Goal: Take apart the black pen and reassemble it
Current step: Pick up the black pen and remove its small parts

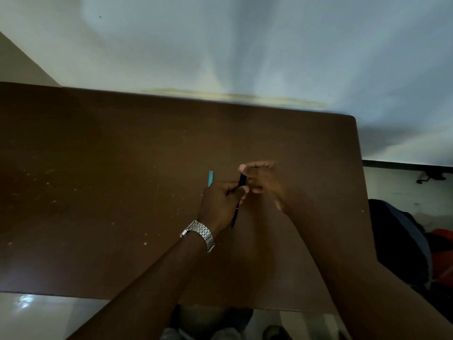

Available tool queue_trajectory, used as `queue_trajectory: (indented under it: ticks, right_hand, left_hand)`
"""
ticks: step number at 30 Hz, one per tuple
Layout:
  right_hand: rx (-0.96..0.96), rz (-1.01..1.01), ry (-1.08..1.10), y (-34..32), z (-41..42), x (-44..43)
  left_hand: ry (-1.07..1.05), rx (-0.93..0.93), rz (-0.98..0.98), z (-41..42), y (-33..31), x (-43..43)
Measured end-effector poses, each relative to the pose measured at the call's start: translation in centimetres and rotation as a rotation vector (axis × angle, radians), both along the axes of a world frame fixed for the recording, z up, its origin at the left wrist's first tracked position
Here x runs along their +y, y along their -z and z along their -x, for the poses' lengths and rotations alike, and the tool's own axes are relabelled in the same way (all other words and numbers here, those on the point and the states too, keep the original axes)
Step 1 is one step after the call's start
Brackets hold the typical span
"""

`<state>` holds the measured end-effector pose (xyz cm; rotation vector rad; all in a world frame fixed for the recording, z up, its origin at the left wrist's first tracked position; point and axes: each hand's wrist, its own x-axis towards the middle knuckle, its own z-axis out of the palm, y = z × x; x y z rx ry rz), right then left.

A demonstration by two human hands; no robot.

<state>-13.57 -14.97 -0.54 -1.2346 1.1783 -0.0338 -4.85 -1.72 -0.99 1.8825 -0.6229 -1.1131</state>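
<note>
Head view. Dark brown table (122,168), speckled with pale marks, stands against a plain whitish wall (245,45); lighting is dim. Dark and red fabric (404,241) lies off the table's right edge.

Left hand (220,204): forearm enters from the lower left and crosses the near table edge; a metal link watch (199,234) sits on the wrist. Fingers are curled into a closed grip around the black pen (239,200), thumb pressed near the upper part of the barrel.

Right hand (264,182): forearm enters from the lower right, hand raised above the table just beside the left hand. Fingers are bent and gathered over the pen's upper end; the fingertips (245,168) close on its top. Motion blur hides how firmly they pinch.

Black pen: held between both hands above the table's centre-right area, tilted slightly off vertical in the frame. A thicker black section (242,180) shows between the two hands; a thinner dark length (234,218) projects below the left hand toward the wrist. Whether the parts are joined or separated cannot be told.

One small light-blue strip (210,178) lies on the table just beyond the left hand's knuckles, partly hidden by them.
</note>
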Motion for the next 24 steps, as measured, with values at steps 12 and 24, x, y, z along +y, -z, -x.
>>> queue_trajectory:
  ticks: [12, 24]
  right_hand:
    - [-0.092, -0.048, 0.071, 0.1, 1.2, -1.4]
    - [-0.033, 0.317, -0.03, 0.5, 2.4, -5.3]
  left_hand:
    - [0.048, 0.034, 0.05, -0.8, 0.3, -1.6]
    - [0.017, 0.069, 0.004, 0.1, 2.0, -0.6]
